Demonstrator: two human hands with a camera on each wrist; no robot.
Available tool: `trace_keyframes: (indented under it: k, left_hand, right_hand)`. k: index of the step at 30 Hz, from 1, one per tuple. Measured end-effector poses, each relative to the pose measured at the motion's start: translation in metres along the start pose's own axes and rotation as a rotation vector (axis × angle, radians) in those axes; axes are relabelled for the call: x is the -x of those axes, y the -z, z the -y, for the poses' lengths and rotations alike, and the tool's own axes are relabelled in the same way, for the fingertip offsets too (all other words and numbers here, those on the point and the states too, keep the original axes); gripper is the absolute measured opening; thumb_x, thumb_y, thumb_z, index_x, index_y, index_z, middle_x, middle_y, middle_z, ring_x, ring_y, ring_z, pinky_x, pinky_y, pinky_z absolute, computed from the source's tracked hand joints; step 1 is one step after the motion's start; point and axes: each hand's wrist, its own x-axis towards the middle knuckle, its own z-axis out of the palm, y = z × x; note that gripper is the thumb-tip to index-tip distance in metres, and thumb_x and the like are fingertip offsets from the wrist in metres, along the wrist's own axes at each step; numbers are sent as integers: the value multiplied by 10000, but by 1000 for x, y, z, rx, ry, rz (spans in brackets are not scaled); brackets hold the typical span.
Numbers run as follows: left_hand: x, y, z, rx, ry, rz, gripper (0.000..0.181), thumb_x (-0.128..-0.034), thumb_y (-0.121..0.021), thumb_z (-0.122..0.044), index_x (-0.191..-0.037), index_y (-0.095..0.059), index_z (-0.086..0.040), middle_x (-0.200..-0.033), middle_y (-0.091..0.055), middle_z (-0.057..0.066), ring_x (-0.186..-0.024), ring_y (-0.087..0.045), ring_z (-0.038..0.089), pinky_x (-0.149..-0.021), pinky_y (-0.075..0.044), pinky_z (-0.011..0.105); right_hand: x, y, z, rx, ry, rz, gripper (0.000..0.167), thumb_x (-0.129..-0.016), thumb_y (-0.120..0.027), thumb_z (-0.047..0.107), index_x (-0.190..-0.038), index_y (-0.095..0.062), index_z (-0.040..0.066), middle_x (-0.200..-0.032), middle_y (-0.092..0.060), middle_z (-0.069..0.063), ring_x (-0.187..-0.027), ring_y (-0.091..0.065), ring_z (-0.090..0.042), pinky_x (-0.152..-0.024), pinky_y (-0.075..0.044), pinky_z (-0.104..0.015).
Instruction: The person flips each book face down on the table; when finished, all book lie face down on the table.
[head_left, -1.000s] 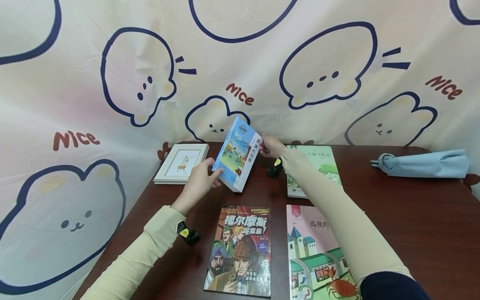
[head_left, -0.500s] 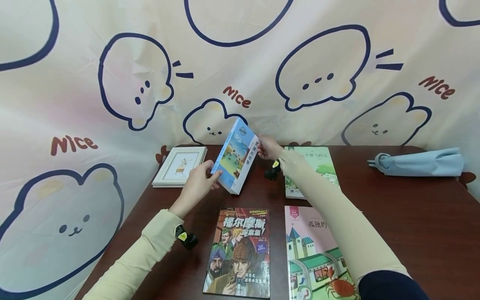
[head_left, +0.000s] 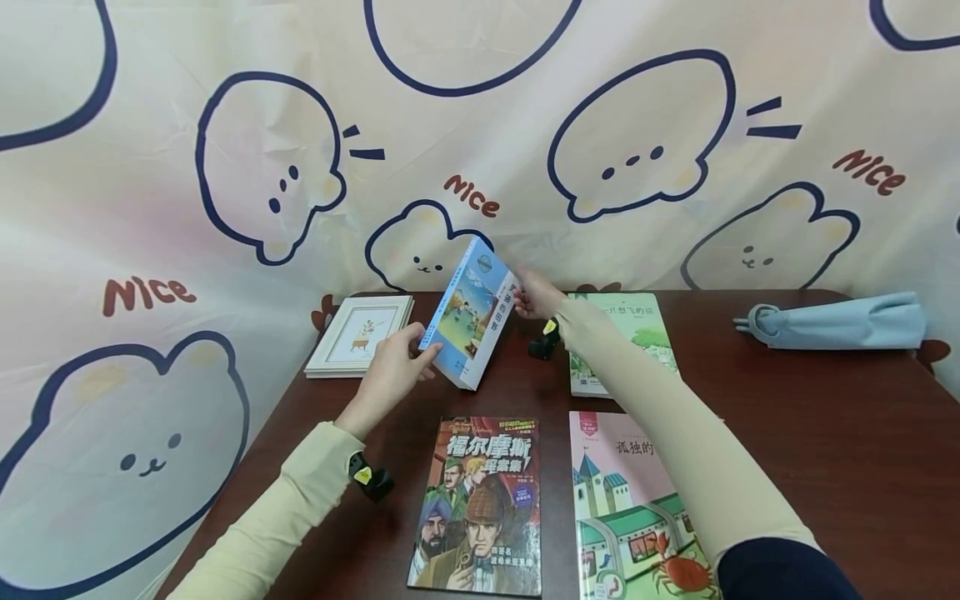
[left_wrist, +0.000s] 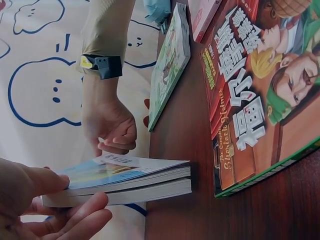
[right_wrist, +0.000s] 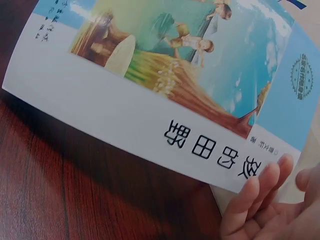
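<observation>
A blue-and-white paperback book is held tilted above the back of the table. My left hand grips it by the spine side, thumb on the cover and fingers beneath, as the left wrist view shows. At the opposite edge, my right hand has curled fingers against the cover; its fingertips touch near the title's end. In the left wrist view, a narrow gap parts the upper pages from the thicker block below. The thumb's exact contact on the right side is partly hidden.
Several things lie on the dark wooden table: a comic-style book in front, a pink book partly under the right forearm, a green book, white picture frames and a light blue folded umbrella. A patterned curtain hangs behind.
Both hands hold the book in nearly the same place throughout. The whole head view has shifted slightly; nothing on the table has visibly moved.
</observation>
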Motion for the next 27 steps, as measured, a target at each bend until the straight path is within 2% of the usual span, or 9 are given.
trace_keyframes:
  k: [5,12,14,23,27]
  left_hand:
    - [0,0,1,-23,-7,-7,190,-976,-586,-257,-1013,-535,-78,-1001,-667,140,-632,-664,134,-625,-574,292]
    - [1,-1,2,-59,-15,-17,188,-973,-592,-266,-1008,-549,-86,-969,-670,118,-642,-659,129,-615,-558,293]
    - [1,-1,3,-70,-18,-19,188,-971,-596,-267,-1010,-555,-87,-972,-672,114,-648,-659,131,-612,-553,293]
    - [1,-1,7,-96,-25,-20,190,-969,-599,-263,-1025,-556,-86,-1015,-678,119,-662,-659,132,-609,-535,288]
    - [2,-2,6,-116,-34,-28,199,-967,-602,-273,-1048,-569,-95,-1027,-681,116,-688,-674,183,-596,-512,282]
  right_hand:
    - [0,0,1,8,8,8,440,-999,-423,506,-852,-498,99,-608,-485,29,-519,-454,-94,-521,-442,-218]
    - [0,1,1,9,19,47,491,-981,-436,536,-1091,-534,68,-597,-467,23,-469,-443,-79,-453,-398,-199]
    - [-1,2,2,25,19,50,524,-978,-420,552,-1118,-535,60,-601,-465,25,-471,-447,-76,-450,-397,-195]
    - [-3,1,2,38,8,50,589,-974,-372,590,-1102,-524,36,-590,-483,31,-488,-455,-86,-473,-408,-204]
    - [-3,2,1,23,-5,50,618,-956,-388,616,-1062,-532,25,-562,-502,23,-484,-475,-102,-476,-417,-217]
